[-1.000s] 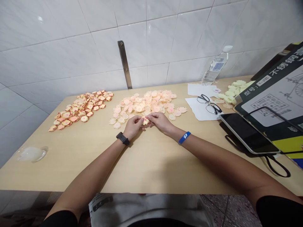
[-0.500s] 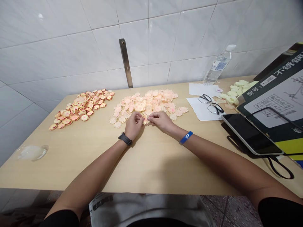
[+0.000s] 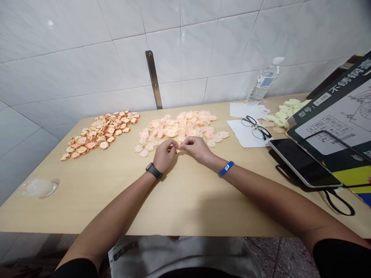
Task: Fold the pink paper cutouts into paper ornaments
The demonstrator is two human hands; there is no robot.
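My left hand (image 3: 164,154) and my right hand (image 3: 196,148) meet at the near edge of a pile of pale pink flower-shaped pieces (image 3: 185,127) on the wooden table (image 3: 179,193). Both hands have their fingertips pinched together on one small pink flower piece (image 3: 177,147) between them. A black watch sits on my left wrist and a blue band on my right. A second pile of red-and-yellow flower pieces (image 3: 98,135) lies to the left.
Glasses (image 3: 256,126) rest on white paper (image 3: 246,137) to the right, behind them a water bottle (image 3: 264,82) and a pale yellow pile (image 3: 285,112). A tablet (image 3: 303,162) and a printed box (image 3: 339,119) fill the right side. A clear dish (image 3: 37,188) sits far left.
My fingers have shifted slightly on the small piece, drawing closer together. The hands stay in the same place at the pile's edge.
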